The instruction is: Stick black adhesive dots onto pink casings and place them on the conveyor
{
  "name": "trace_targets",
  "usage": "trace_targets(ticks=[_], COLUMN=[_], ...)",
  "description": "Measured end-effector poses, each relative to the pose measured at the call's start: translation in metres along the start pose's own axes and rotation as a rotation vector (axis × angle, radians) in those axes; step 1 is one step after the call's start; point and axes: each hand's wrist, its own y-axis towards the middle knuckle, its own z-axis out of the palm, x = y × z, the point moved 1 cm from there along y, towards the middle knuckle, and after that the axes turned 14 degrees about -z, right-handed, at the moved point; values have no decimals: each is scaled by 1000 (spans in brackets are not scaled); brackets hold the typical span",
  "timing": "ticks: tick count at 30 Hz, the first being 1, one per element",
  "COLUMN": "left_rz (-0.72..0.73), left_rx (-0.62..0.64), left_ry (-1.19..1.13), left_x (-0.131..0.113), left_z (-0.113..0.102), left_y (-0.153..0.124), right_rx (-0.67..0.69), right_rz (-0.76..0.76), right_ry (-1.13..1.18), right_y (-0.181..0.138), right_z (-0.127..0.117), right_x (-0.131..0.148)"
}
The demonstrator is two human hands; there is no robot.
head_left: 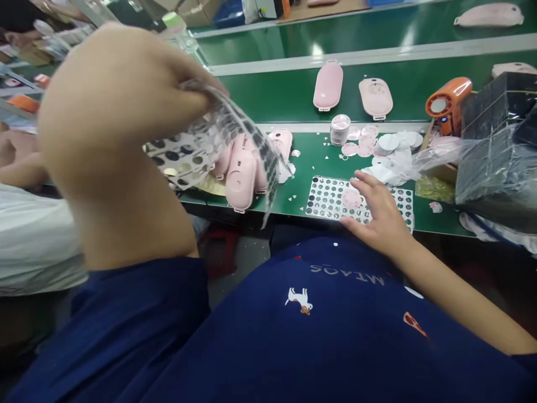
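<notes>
My left hand (121, 106) is raised close to the camera, fingers pinched shut on a floppy clear backing sheet (235, 140) punched with rows of round holes and dark dots. The sheet droops over a pile of pink oval shells (241, 173) on the green table. My right hand (377, 207) lies flat, fingers spread, on a second sheet of round stickers (327, 196) at the table's near edge. A pink round piece (351, 197) lies on that sheet by my fingers.
Two pink shells (328, 84) (376, 98) rest on the green conveyor behind. A small roll (339, 129), loose round liners (390, 143), an orange tool (447, 103) and black boxes in plastic wrap (495, 151) crowd the right. Another person's arm (20, 162) shows at far left.
</notes>
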Motion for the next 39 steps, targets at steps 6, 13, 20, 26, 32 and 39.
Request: trace_targets(ticks=[6, 13, 20, 26, 32, 39], left_rz=[290, 113, 70, 431, 581, 421], left_rx=[-53, 303, 606, 218, 580, 451], left_ry=[543, 520, -515, 90, 417, 196], left_x=[-86, -89, -33, -6, 32, 10], left_z=[4, 34, 90, 160, 234, 249], left_y=[10, 28, 76, -13, -66, -54], right_rx=[-57, -64, 55, 125, 382, 340], right_rz=[14, 285, 90, -80, 29, 113], right_ry=[199, -8, -421, -455, -314, -261], right_y=[45, 40, 31, -38, -88, -63], right_z=[-2, -24, -85, -48, -8, -13], right_x=[9, -35, -28, -32, -46, -61])
